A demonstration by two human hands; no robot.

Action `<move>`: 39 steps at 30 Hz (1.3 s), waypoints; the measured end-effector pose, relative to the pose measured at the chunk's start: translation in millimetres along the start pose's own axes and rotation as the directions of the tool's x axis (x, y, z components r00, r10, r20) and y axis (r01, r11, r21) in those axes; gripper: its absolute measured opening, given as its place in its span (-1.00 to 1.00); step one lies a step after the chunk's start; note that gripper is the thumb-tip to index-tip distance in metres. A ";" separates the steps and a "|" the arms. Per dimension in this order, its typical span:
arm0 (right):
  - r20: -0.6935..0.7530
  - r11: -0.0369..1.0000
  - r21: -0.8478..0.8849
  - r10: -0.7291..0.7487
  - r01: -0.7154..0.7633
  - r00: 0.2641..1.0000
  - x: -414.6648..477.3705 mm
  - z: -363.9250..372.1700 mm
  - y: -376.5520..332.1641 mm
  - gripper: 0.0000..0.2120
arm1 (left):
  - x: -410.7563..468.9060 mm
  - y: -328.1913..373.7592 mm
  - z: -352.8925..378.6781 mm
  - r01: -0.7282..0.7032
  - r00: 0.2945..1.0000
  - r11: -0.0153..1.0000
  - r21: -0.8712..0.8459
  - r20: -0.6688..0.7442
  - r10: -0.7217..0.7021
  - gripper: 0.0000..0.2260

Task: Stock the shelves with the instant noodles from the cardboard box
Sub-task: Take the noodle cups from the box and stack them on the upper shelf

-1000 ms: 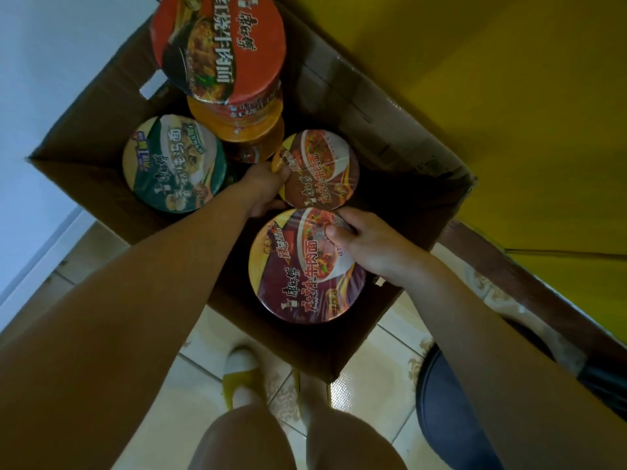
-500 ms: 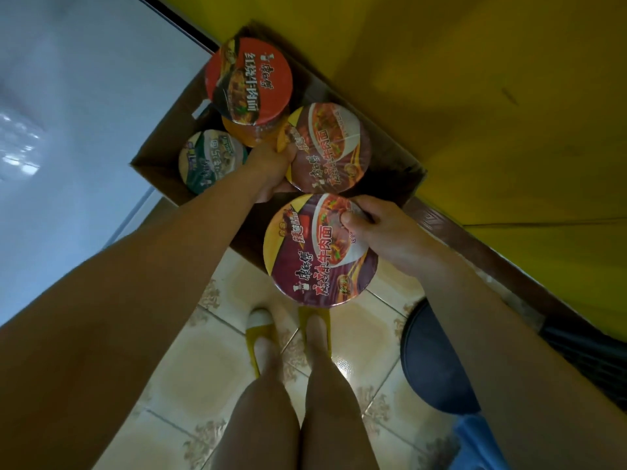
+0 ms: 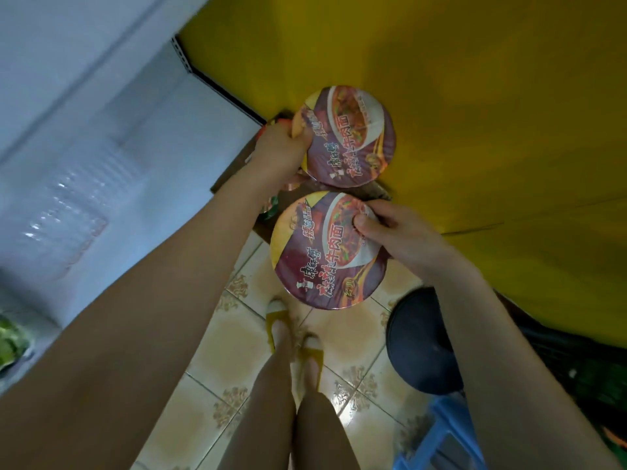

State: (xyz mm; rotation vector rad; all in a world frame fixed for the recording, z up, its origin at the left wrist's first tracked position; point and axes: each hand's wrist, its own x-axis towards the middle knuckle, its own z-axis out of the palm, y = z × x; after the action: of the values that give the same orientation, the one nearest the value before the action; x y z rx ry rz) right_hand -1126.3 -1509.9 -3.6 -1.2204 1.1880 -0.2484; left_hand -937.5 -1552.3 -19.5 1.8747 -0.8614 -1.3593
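Head view is showing two purple noodle bowls held over the cardboard box (image 3: pixel 234 168). The left hand (image 3: pixel 281 150) is gripping the farther bowl (image 3: pixel 353 137) by its rim, and the right hand (image 3: pixel 397 235) is pinching the nearer bowl (image 3: pixel 315 262). Two yellow slippers (image 3: pixel 275 318) are standing on the tiled floor (image 3: pixel 217 374) beside one dark stool (image 3: pixel 419 344).

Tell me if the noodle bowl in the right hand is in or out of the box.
Out: the right hand holds the noodle bowl up over floor tiles, outside the cardboard box.

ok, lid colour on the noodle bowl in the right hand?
Noodle bowl lid: mostly dark purple, with a yellow wedge and a white bowl picture. Head view.
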 end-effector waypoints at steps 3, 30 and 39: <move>0.023 0.996 -0.041 -0.084 0.085 0.996 -37.8 -8.4 -42.0 -0.88 | -39.6 42.6 -14.4 -0.105 0.992 0.986 0.128 -0.058 0.113 -0.74; 0.175 0.651 -0.425 -0.624 0.630 0.762 -250.2 23.7 -384.5 -0.66 | -361.0 370.8 -257.6 -0.495 0.533 0.787 0.368 -0.587 0.609 -0.79; 0.153 0.600 -0.370 -0.714 0.710 0.683 -227.4 74.0 -513.0 -0.77 | -406.3 435.6 -375.1 -0.481 0.413 0.775 0.409 -0.674 0.612 -0.80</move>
State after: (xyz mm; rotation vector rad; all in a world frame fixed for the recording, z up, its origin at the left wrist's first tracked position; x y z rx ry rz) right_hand -949.0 -1510.2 533.9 -2.0530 0.6994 -0.6332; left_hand -732.4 -1419.7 640.6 1.7683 -0.9692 0.0168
